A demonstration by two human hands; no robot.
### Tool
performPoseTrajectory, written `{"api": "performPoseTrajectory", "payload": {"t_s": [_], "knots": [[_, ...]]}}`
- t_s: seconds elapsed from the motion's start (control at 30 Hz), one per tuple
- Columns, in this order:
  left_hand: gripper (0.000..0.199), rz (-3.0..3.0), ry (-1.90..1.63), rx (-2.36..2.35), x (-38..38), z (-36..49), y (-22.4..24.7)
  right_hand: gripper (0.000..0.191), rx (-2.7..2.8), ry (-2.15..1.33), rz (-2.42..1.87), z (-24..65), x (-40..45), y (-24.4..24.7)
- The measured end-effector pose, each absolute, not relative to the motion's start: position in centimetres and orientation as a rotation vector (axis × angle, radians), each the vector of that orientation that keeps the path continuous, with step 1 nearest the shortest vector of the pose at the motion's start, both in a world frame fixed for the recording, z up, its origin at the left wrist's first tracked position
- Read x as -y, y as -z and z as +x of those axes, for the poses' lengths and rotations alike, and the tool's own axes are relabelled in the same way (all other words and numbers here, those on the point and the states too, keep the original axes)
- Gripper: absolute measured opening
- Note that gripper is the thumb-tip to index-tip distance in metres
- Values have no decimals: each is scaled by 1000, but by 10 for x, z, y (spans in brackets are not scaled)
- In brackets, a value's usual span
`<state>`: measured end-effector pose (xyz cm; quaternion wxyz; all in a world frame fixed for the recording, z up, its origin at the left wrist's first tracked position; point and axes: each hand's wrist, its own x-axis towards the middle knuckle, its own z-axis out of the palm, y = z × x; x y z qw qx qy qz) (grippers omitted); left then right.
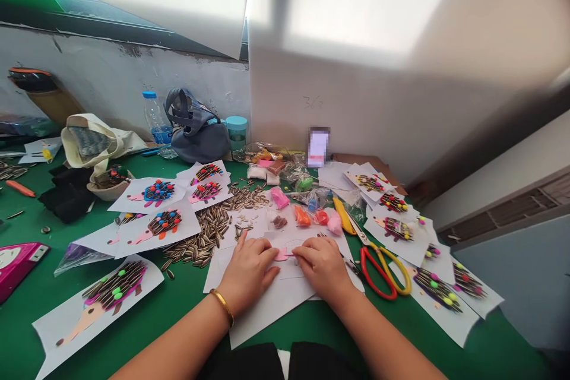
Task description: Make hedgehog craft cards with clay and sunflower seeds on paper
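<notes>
A flattened piece of pink modelling clay [280, 255] lies on a white sheet of paper [271, 312] with faint drawn lines. My left hand [249, 270], with a gold bangle at the wrist, has its bent fingertips on the left side of the clay. From the other side, my right hand [324, 266] has its thumb and fingers drawn together at the clay's right edge. The fingertips partly hide the clay. Just beyond the hands are small bags of orange clay [303, 217] and pink clay [333, 222].
Sunflower seeds [202, 240] are heaped left of the paper. Scissors with red and yellow handles [378, 273] and a yellow cutter [344, 217] lie to the right. Hedgehog pictures [162, 224] flank both sides. A phone [317, 148] leans on the back wall.
</notes>
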<state>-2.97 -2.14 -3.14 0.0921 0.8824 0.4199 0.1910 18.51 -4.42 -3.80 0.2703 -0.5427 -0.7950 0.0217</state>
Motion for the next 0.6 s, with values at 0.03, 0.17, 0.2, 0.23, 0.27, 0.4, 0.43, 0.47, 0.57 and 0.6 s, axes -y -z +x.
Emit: {"api": "performPoseTrajectory", "payload": {"t_s": [0.03,0.17,0.2,0.23,0.27,0.4,0.43,0.47,0.57,0.6], "knots": [[19,2615,-566,-1260,21,-28,31,17,2161,-71,-1461,183,45,37],[12,2616,-556,-1297,20,-24,30,11,2235,-22,-1475,172,46,36],[12,2624,-554,-1299,20,-24,30,10,2240,-5,-1482,170,46,37],[12,2636,-551,-1295,21,-24,29,10,2241,1,-1484,169,45,37],[12,2651,-548,-1286,21,-25,29,10,2235,-9,-1482,169,45,37],[20,2759,-539,-1212,24,-29,29,11,2126,-140,-1496,181,43,35],[22,2790,-531,-1194,25,-30,29,11,2083,-167,-1523,185,42,35],[24,2820,-520,-1183,26,-30,29,12,2045,-185,-1553,189,42,34],[27,2894,-465,-1182,27,-29,30,12,1986,-240,-1611,196,39,34],[28,2912,-445,-1187,28,-28,30,12,1982,-260,-1617,197,39,34]]}}
